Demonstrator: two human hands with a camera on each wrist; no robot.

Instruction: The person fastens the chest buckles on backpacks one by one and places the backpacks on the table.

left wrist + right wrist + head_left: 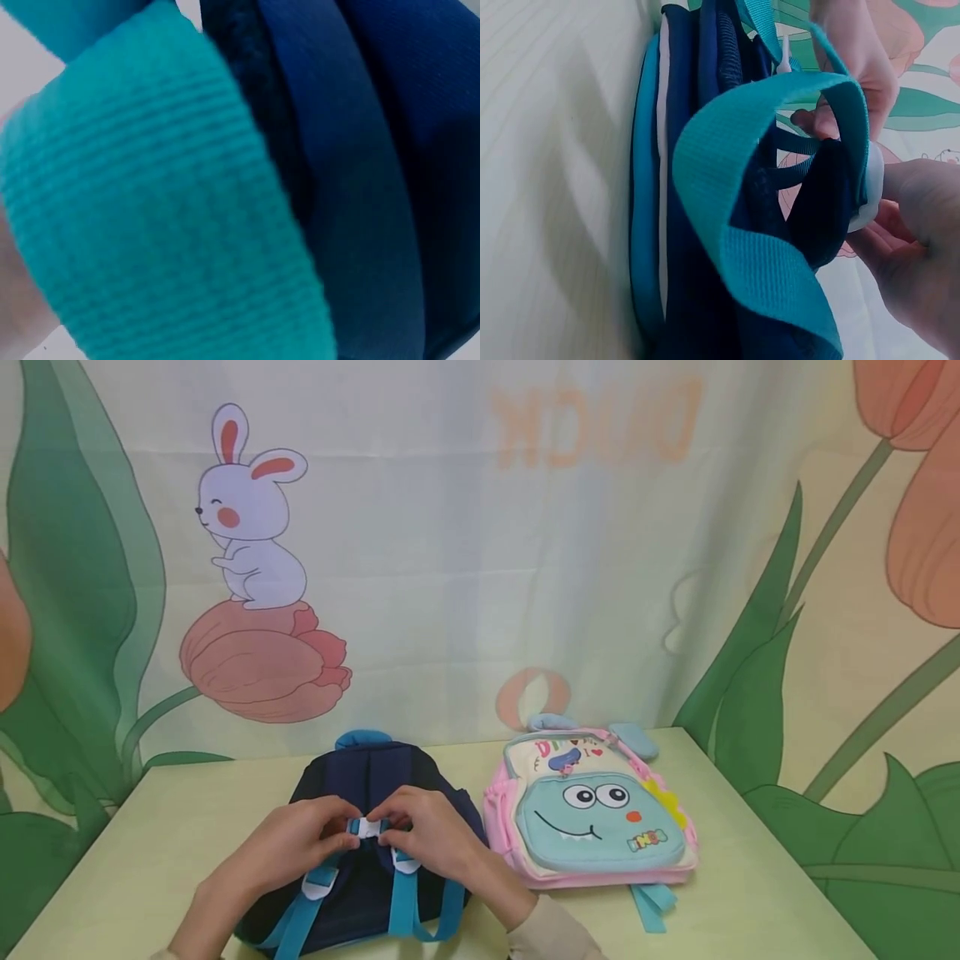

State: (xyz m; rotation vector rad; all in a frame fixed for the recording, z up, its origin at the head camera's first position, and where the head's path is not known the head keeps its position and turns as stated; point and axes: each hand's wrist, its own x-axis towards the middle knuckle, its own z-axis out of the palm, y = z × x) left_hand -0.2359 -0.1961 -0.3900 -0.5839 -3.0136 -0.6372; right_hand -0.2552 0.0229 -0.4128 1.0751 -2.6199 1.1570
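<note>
A navy backpack (pixel 352 893) lies on the table with its shoulder straps facing up. Over its middle, a white plastic buckle (pixel 369 828) joins the two ends of a teal chest strap. My left hand (pixel 296 839) pinches the buckle's left end between thumb and fingers, while my right hand (pixel 431 831) pinches its right end. Teal webbing (pixel 165 202) fills much of the left wrist view, beside the dark fabric. In the right wrist view, a loop of teal webbing (pixel 727 150) stands in front of the hands, and a white strap adjuster (pixel 868 187) shows near my right fingers.
To the right stands a pink and light-blue cartoon backpack (pixel 607 827), close beside the navy one, with a teal strap end (pixel 651 903) hanging out below. Both lie on a pale table (pixel 757 877). A printed curtain (pixel 450 568) hangs behind the table.
</note>
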